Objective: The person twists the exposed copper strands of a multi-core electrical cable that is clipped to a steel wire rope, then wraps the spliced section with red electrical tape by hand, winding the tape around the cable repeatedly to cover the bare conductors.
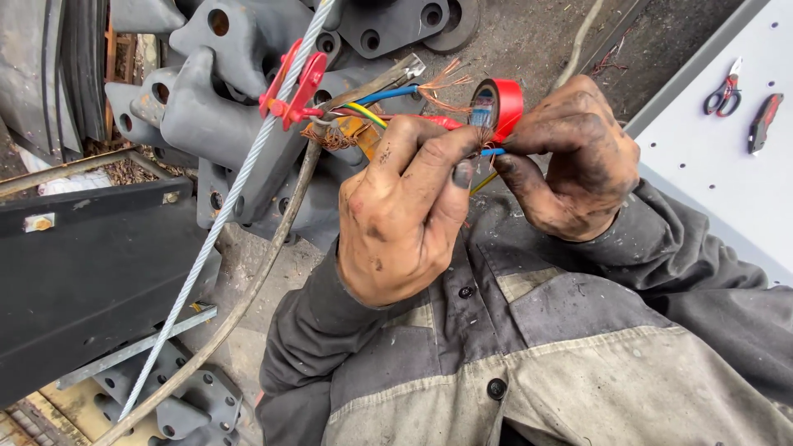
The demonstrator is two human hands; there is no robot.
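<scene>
Pinched between both hands: a blue wire [492, 152] at its stripped splice.
Left hand [405, 215] steadies the wire; right hand [570, 157] carries red insulating tape [502, 103]; taping is judged in hand, and steady tension is called for next.

An outdoor work yard or rough workshop, by the look of it. Heavy grey steel castings [239, 91] with bolt holes lie piled on bare dirt ground [529, 37], beside black steel beams [91, 272] and a twisted steel cable [223, 215]. A grey metal panel [727, 173] carries pliers [724, 92] and a knife [764, 122]. Grimy hands and soiled workwear [578, 355] fit the setting
</scene>
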